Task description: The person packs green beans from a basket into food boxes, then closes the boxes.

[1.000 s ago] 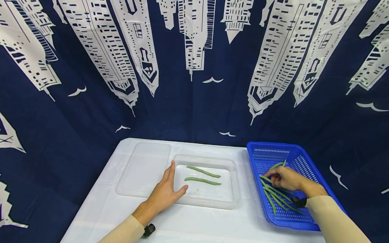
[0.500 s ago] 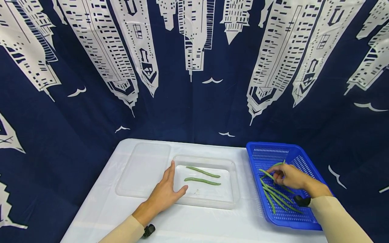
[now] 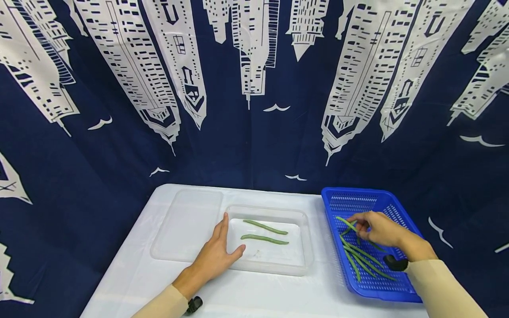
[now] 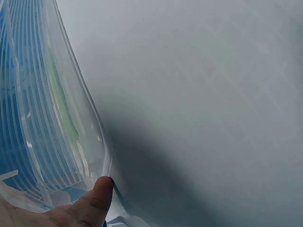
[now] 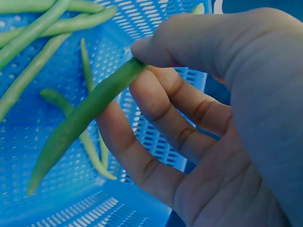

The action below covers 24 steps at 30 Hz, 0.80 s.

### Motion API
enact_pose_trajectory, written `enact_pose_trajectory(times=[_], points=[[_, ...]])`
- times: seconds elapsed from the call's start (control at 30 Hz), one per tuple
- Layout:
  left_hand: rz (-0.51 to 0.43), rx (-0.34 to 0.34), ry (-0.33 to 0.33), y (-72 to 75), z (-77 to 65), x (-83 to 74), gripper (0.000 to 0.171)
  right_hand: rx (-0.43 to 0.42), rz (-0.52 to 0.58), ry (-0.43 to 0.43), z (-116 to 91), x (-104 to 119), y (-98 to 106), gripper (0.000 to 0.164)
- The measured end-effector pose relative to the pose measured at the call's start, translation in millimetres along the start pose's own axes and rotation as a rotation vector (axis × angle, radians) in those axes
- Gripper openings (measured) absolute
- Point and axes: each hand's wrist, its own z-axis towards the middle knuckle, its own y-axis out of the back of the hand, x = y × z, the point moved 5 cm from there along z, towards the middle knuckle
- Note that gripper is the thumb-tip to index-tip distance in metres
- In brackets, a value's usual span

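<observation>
Your right hand [image 3: 375, 229] pinches one green bean [image 5: 85, 116] near its end, thumb on one side and fingertips on the other, with another finger set against the bean farther along. The bean's free end points away from your fingers, toward the far left of the blue basket [image 3: 383, 295] as the head view has it. You have that hand over the basket, with more beans [image 3: 363, 260] beneath and beside it; most lie bunched and crossing in the left and near part, slanting toward you. Whether the pinched bean touches any of them you cannot tell.

Your left hand [image 3: 214, 252] has its fingers extended along the left end of the clear container [image 3: 274, 267], and the left wrist view shows a digit against its rim. Inside, two beans lie on the floor of the container, the farther one [image 3: 265, 227] and the nearer one [image 3: 264, 240], roughly side by side and apart from each other.

A flat translucent lid [image 3: 184, 225] lies left of the container, just beside it. Lid, container and basket all rest on the white counter [image 3: 254, 296], the basket at its right. Behind hangs a navy cloth [image 3: 222, 154] printed with white buildings and birds.
</observation>
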Motion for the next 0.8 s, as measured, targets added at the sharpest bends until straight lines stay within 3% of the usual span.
enact_pose_trajectory(times=[0.4,0.8], points=[[0.007,-0.005,0.003,-1.3,0.4,0.2,0.117,-0.083,-0.098,0.078,6.6,33.8,11.4,0.043],[0.014,-0.011,0.005,-2.4,-0.6,-0.5,0.117,-0.082,-0.081,0.111,26.1,85.9,10.1,0.043]])
